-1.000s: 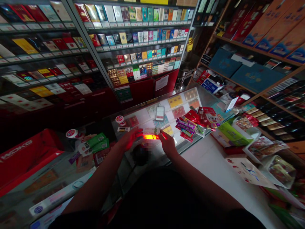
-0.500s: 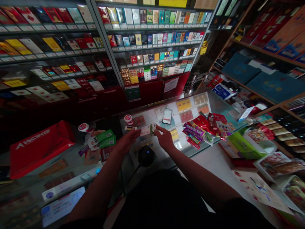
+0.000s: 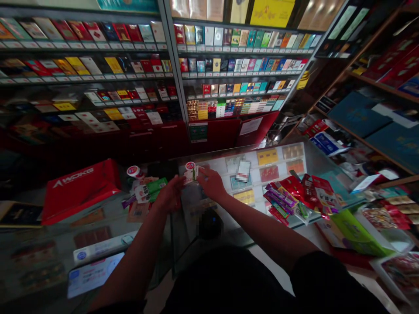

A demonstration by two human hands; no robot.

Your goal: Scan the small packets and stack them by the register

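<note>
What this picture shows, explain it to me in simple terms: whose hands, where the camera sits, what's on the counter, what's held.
There is no machine here: these are a person's bare left hand and right hand. The camera is worn on that person's head, looking forward and down, so the arms reach away from you. Between the two hands is a small printed pack; its wording is too small to read. On the glass counter sit a red box, loose packets to the left, a brighter pile of packets to the right, and a dark device close to the body. Shelves of small boxes stand behind.
</note>
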